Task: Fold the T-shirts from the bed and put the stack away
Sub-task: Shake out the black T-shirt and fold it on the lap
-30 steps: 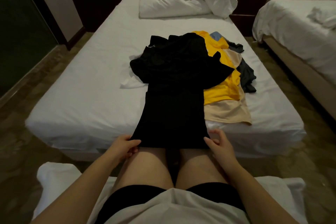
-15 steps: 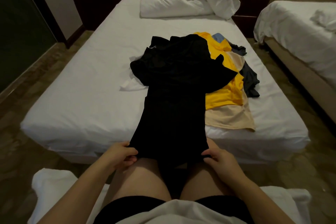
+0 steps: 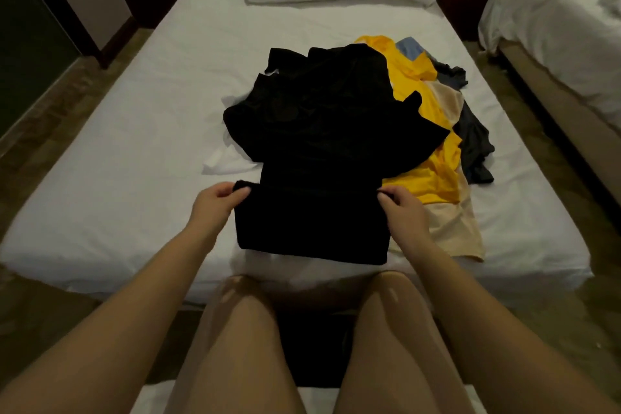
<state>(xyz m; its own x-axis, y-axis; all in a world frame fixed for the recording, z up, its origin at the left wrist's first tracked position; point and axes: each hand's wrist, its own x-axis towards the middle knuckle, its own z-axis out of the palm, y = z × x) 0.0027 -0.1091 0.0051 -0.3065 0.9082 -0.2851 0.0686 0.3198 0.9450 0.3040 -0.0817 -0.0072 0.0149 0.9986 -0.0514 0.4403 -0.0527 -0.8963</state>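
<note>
Black T-shirt point(image 3: 319, 158) on bed point(image 3: 117, 198), hem corners in pinch of left hand point(image 3: 217, 203) and right hand point(image 3: 405, 213)

Black shirt: a black short-sleeved T-shirt point(image 3: 319, 158) lies lengthwise on the near middle of the white-sheeted bed point(image 3: 134, 178), its lower part doubled up over itself and its sleeves rumpled at the far end.
Grip: the left hand point(image 3: 218, 203) and right hand point(image 3: 403, 212) pinch the hem's two corners.
Pile: a crumpled yellow T-shirt point(image 3: 433, 175), a beige T-shirt point(image 3: 453, 228) and a dark grey garment point(image 3: 477, 148) overlap at its right, partly beneath it.
</note>
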